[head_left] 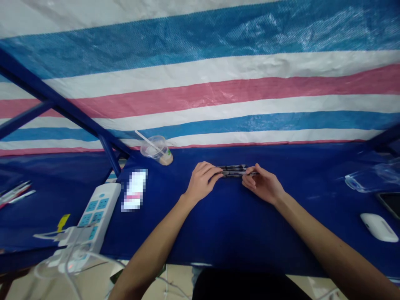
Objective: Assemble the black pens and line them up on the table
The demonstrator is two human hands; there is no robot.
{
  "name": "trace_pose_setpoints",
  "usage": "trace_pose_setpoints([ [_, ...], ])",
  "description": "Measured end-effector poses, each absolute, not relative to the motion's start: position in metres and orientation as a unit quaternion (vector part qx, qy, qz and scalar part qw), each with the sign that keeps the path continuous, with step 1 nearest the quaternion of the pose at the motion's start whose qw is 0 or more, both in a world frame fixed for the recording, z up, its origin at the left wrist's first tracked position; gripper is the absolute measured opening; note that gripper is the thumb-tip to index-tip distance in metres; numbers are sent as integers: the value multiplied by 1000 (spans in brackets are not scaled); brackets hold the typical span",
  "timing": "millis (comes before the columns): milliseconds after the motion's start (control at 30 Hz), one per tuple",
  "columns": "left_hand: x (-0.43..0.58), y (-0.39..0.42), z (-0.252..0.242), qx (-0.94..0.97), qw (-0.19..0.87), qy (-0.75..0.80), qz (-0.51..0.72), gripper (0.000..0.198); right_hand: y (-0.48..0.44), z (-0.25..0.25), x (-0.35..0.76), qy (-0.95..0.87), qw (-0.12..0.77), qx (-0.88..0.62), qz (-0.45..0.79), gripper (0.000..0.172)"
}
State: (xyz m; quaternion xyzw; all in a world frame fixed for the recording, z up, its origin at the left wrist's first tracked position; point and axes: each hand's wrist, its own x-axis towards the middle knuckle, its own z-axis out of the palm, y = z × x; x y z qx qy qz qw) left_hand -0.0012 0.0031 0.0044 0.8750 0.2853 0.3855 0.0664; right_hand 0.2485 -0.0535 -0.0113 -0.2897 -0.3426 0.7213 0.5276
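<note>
Between our hands, we are holding several dark, pen-like sticks (233, 172): our left hand (202, 181) is pinching their left ends, our right hand (264, 183) pinching around their right ends.

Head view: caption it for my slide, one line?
Left hand and right hand at opposite ends of slim dark pens, at a blue table.

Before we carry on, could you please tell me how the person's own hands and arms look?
The left hand and right hand are ungloved. The left forearm and right forearm are slender and bare, with no visible sleeves, watch or bracelet.
</note>
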Motion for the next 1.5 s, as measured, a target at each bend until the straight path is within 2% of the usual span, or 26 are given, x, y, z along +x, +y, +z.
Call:
trace_pose_setpoints([
  [67, -2, 4, 3, 869, 66, 299, 388, 12, -53, -10, 252, -386, 514, -324, 694, 30],
  [200, -5, 6, 1, 842, 59, 334, 420, 13, -47, -1, 264, -534, 460, -411, 578, 36],
  [300, -7, 7, 1, 830, 59, 342, 437, 8, -41, 4, 270, -603, 447, -466, 468, 30],
  [567, -7, 9, 2, 825, 46, 353, 440, 12, -11, -4, 274, -642, 461, -541, 289, 14],
  [700, -10, 12, 2, 846, 51, 331, 416, 9, 13, -17, 274, -651, 444, -549, 278, 12],
  [833, -13, 14, -2, 895, 63, 295, 330, 12, 25, -31, 271, -654, 421, -549, 307, 11],
  [967, -13, 14, -4, 911, 86, 291, 280, 14, 23, -37, 270, -668, 397, -561, 284, 13],
  [1133, -12, 13, -4, 912, 100, 297, 265, 12, 20, -37, 273, -701, 356, -571, 237, 15],
  [1500, -11, 14, -5, 910, 104, 296, 271, 10, 15, -36, 278, -722, 352, -546, 240, 21],
])
